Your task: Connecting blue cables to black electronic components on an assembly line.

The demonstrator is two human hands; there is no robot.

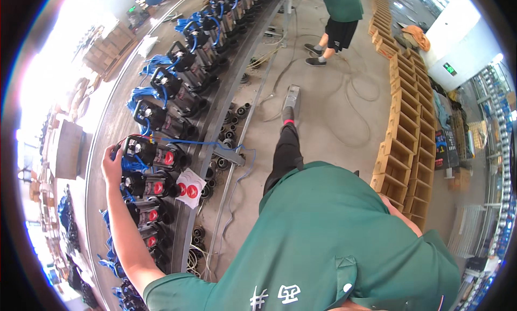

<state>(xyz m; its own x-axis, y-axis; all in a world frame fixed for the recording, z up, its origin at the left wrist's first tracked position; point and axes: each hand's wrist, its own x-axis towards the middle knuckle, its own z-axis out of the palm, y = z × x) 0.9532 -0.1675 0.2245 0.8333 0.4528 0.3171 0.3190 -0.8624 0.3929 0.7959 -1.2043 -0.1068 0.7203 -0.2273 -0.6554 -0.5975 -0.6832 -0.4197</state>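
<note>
My left hand point(112, 167) reaches out to a submersible pump point(156, 153) with a black handle, a coiled blue cable and a red round sticker. Its fingers are closed around a small dark piece beside the pump's handle; what it is I cannot make out. Just nearer stands another pump point(148, 186) with a red sticker. A white sheet with red round stickers point(190, 188) lies against that pump, at the line's edge. My right hand is mostly hidden behind my green shirt; only some skin of that arm point(401, 214) shows, at my right side, and its fingers are out of sight.
A long row of pumps point(186, 68) stands on the conveyor line point(116, 90). Black round parts point(229, 133) lie beneath its rail. Wooden crates point(398, 128) are lined up on the right. A co-worker point(342, 9) stands ahead by the line; a hose point(350, 95) loops across the floor.
</note>
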